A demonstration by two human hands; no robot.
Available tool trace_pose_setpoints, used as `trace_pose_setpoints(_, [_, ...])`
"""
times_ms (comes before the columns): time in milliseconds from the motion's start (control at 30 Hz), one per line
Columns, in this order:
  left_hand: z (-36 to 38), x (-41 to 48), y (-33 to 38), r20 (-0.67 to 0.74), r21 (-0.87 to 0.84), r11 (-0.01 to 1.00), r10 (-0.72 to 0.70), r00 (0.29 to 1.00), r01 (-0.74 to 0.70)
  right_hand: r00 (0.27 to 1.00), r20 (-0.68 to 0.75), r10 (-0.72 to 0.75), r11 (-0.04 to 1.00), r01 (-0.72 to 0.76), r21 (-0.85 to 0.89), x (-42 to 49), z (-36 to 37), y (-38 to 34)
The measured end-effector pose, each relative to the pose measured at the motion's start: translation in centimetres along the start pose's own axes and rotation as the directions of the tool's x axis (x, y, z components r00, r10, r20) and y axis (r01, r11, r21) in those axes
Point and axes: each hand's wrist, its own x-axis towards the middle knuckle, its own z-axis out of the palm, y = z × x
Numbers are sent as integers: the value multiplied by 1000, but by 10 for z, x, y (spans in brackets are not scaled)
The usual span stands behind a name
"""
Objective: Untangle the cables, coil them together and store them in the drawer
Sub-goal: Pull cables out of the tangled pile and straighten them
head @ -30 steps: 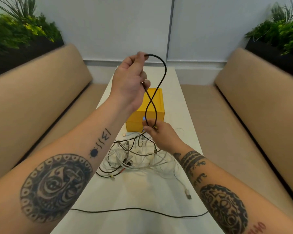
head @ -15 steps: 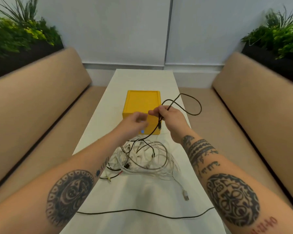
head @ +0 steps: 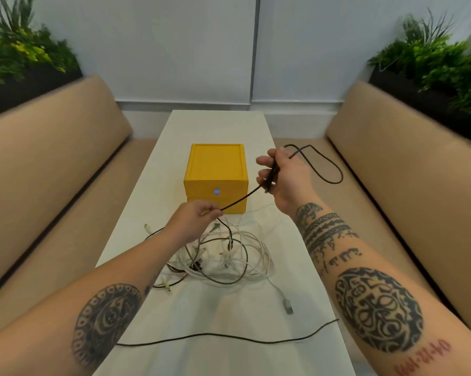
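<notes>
A black cable (head: 329, 169) runs taut between both hands above the white table (head: 229, 316). My right hand (head: 282, 176) grips it to the right of the yellow drawer box (head: 215, 169), with a loop hanging out to the right. My left hand (head: 193, 223) pinches the same cable lower down, in front of the box. Below the hands lies a tangle of white and black cables (head: 229, 256). The box's drawers look closed.
Another stretch of black cable (head: 215, 336) lies across the table's near end. A white plug (head: 287, 306) trails from the tangle. Tan benches (head: 52, 164) run along both sides of the table, with planters (head: 432, 66) behind them.
My left hand dropped from high above the box to just above the tangle. My right hand rose and moved right with the cable, and the hands have drawn apart, stretching the cable between them.
</notes>
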Motion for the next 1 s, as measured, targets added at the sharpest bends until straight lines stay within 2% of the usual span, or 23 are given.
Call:
trace_pose_setpoints(100, [-5,4,4,-51,-99,995,-10,999,5,997,-75,10,987,-22,-161,4,-7,10])
trace_pose_setpoints(200, [-10,6,18,-101,-276,961,-18,995,-11,997,-70,-22,871,-15,-490,4,-13,24])
trace_pose_setpoints(267, [-12,9,26,-107,-329,944,-21,994,-15,999,25,-25,736,35,-676,-2,-15,31])
trace_pose_setpoints(367, [-16,14,34,-92,-365,931,-13,996,-22,972,226,56,612,145,-777,-15,-12,40])
trace_pose_setpoints(433, [-17,17,37,-87,-371,928,10,996,-42,956,280,83,620,170,-766,-18,-8,45])
trace_pose_setpoints(533, [-19,19,38,-79,-428,901,36,996,-66,955,283,88,677,151,-720,-17,-4,47])
trace_pose_setpoints(633, [-22,20,33,-75,-512,857,17,997,-53,945,319,71,773,150,-617,-17,0,49])
trace_pose_setpoints(667, [-23,20,29,-77,-482,875,18,997,-53,944,324,60,807,145,-573,-16,2,49])
trace_pose_setpoints(800, [-23,14,15,-46,-182,981,56,997,-63,961,277,2,892,124,-435,-10,12,42])
trace_pose_setpoints(900, [-19,9,-4,-10,-104,994,9,1000,-10,971,241,11,950,65,-305,-9,16,32])
trace_pose_setpoints(1000, [-15,5,-28,6,-47,998,-35,999,36,973,230,27,996,-7,-89,-7,14,17])
